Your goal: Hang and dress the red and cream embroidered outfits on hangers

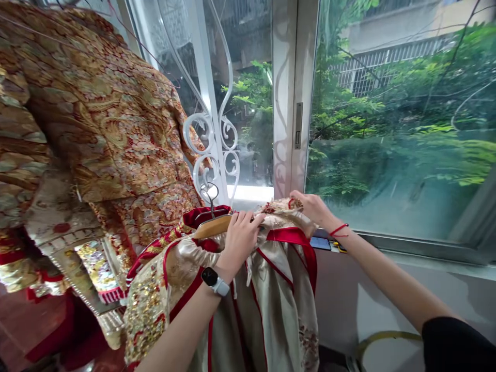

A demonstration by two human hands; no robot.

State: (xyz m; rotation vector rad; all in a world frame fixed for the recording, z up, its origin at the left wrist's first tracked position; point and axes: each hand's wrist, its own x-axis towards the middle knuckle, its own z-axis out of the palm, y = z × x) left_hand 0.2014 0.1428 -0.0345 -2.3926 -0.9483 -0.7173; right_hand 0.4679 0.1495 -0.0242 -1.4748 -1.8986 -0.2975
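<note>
A cream garment (271, 279) with red trim and gold sequins hangs in front of me. Inside its red neckline sits a wooden hanger (212, 227) with a metal hook. My left hand (241, 242), wearing a watch (211, 279) on the wrist, is closed over the garment's top edge just right of the hanger. With bent fingers, my right hand (310, 209) grips the raised embroidered shoulder part (284, 211) near the window. A red string bracelet (339, 230) circles that wrist. My fingertips are partly hidden by the cloth.
A large gold and orange brocade garment (127, 124) hangs at the left, close to my left arm. White scrolled metalwork (211, 134) stands before the window (395, 155). On the sill (387, 253) lies a phone-like object (321, 243). A round yellow-rimmed item (387, 337) is below.
</note>
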